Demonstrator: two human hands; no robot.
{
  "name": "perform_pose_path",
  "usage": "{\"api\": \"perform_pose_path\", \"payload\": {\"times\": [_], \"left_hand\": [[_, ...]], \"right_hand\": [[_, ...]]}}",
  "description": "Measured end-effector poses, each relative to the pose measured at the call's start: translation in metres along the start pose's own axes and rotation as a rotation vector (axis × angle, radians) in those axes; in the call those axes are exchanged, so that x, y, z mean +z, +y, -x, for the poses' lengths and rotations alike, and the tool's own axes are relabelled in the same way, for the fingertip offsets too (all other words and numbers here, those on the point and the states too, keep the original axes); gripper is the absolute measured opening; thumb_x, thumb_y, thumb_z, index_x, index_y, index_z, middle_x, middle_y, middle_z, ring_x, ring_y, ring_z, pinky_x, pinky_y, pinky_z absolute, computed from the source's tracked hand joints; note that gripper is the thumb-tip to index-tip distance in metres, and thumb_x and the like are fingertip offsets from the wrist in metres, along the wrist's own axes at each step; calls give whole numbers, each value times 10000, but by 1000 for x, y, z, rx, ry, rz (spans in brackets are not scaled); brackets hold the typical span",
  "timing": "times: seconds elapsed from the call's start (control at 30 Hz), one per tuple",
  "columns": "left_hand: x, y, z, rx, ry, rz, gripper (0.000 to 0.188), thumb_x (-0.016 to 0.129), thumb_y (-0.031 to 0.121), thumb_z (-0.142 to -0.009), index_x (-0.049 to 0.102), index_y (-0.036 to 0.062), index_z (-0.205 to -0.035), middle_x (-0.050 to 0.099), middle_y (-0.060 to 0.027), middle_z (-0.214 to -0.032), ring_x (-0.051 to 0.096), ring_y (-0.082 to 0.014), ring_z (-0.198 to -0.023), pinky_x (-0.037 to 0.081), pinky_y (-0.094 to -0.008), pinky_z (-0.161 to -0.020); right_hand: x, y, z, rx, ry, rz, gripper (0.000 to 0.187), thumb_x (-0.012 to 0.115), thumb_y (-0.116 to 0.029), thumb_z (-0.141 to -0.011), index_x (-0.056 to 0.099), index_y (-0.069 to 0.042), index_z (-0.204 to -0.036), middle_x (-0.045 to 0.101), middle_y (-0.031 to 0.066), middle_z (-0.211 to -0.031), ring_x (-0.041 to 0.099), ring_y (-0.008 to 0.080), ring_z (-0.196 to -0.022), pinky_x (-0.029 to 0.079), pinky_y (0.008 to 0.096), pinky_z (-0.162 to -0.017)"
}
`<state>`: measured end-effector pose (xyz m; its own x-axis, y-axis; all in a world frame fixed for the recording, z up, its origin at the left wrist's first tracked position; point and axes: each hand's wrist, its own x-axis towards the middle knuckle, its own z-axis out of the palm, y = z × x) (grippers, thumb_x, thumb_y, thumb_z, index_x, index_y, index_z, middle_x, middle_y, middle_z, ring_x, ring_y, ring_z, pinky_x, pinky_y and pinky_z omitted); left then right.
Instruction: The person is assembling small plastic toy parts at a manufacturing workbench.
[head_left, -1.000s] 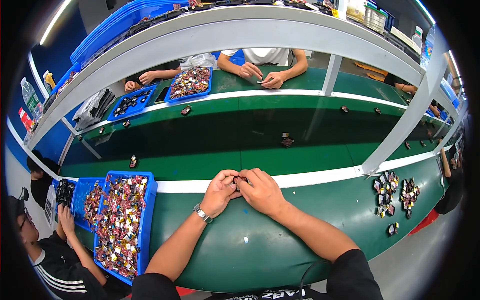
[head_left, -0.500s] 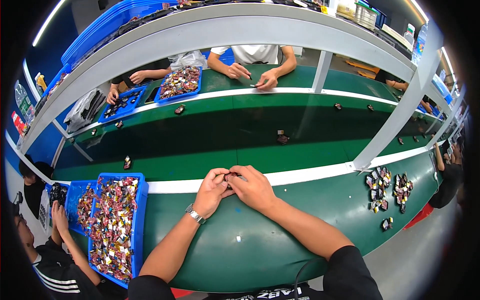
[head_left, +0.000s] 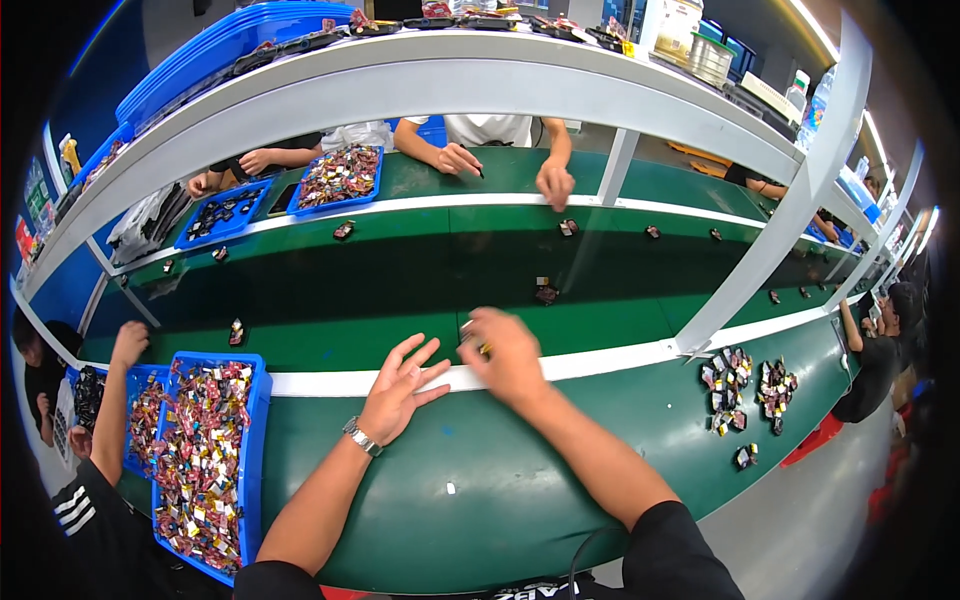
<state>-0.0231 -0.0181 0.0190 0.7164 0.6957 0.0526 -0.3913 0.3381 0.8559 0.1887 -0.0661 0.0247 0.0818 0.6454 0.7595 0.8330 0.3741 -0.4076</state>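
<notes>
Head view: two bare hands at the near edge of a green conveyor belt (head_left: pixel 400 290).
Left hand (head_left: pixel 400 388): flat on the white edge strip (head_left: pixel 600 362), fingers spread wide, holding nothing; wristwatch (head_left: pixel 362 437) at the wrist.
Right hand (head_left: pixel 510 350): fingers curled narrow around a small dark part (head_left: pixel 483 348), right at the belt's near edge.
Blue tray (head_left: pixel 255 440): on the left, heaped with small colourful pieces.
Loose parts (head_left: pixel 745 385): clustered well off to the right.

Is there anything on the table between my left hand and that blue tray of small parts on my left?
Nothing visible stands between them. The left hand lies open, palm down, on the green table, and the strip of table from it to the blue tray is bare. The right hand holds a small part beside it.
</notes>
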Motion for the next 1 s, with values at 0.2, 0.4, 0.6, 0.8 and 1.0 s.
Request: {"api": "perform_pose_path", "payload": {"times": [0.2,0.4,0.6,0.8,1.0], "left_hand": [[-4,2,-4,-8,-9,-22,475,561,198,-989,387,18,-1393,440,-243,-1457,524,-375,-1287,463,-519,-1049],[-8,0,-4,-23,-43,-61,359,540,158,-997,456,15,-1316,548,-234,-1349,572,-348,-1239,487,-489,-1031],[-7,-3,-6,-59,-53,-97,288,490,100,-1011,480,23,-1288,609,-224,-1254,632,-298,-1144,536,-420,-953],[-7,1,-3,-56,25,-73,305,484,190,-1032,480,28,-1290,615,-197,-1249,650,-269,-1082,552,-404,-893],[-14,10,-8,-266,-131,-49,415,410,349,-1063,534,-4,-1244,648,-122,-1087,653,-190,-898,554,-329,-758]], "right_hand": [[-78,112,3,543,-16,389,292,757,-132,-762,638,-31,-1008,652,158,-1044,609,364,-964,493,458,-859],[-49,100,-19,380,24,782,459,741,-414,-797,635,-16,-1000,678,141,-998,603,320,-981,384,468,-940],[-34,114,-25,561,-124,866,417,725,-348,-745,630,-30,-997,682,131,-932,597,310,-980,396,464,-871],[-26,71,-13,295,-60,209,469,736,-207,-730,610,-25,-1144,658,141,-1010,572,339,-989,462,435,-890],[-37,-46,0,45,-399,-273,619,772,-106,-725,544,-25,-1295,639,132,-1117,568,313,-1104,489,395,-936]]}}
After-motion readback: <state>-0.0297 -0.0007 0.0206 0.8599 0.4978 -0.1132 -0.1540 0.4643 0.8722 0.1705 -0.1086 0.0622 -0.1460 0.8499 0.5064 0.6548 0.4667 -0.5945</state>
